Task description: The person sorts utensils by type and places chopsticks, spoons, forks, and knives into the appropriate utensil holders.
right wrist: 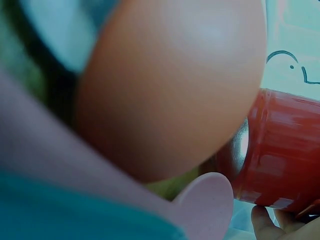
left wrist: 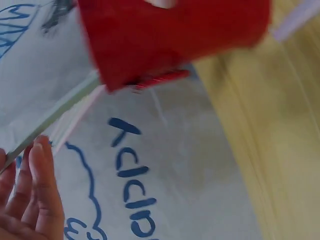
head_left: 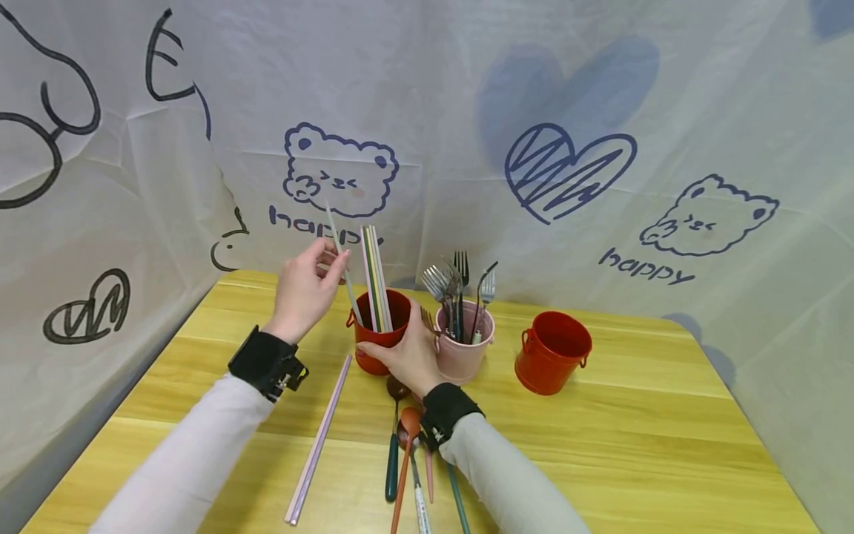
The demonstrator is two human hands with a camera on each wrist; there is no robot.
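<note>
My left hand (head_left: 305, 289) pinches a pale green chopstick (head_left: 343, 268) that leans, its lower end inside a red bucket (head_left: 375, 360). Several other chopsticks (head_left: 376, 285) stand upright in that bucket. From the right side my right hand (head_left: 412, 357) grips the bucket, thumb across its front. In the left wrist view the held chopstick (left wrist: 55, 112) reaches from the fingers (left wrist: 42, 180) to the bucket's rim. The right wrist view has an orange spoon (right wrist: 175, 90) very near the camera, with the bucket (right wrist: 290, 150) and the right fingertips (right wrist: 264, 225) beyond it.
Right of the hands, a pink bucket (head_left: 462, 363) holds several forks (head_left: 460, 285). Farther right stands a second red bucket (head_left: 550, 360). Pinkish-purple chopsticks (head_left: 319, 445) lie at the front left. Several spoons (head_left: 408, 434) lie under and beside the right wrist. A cloth backdrop (head_left: 440, 178) rises behind the table.
</note>
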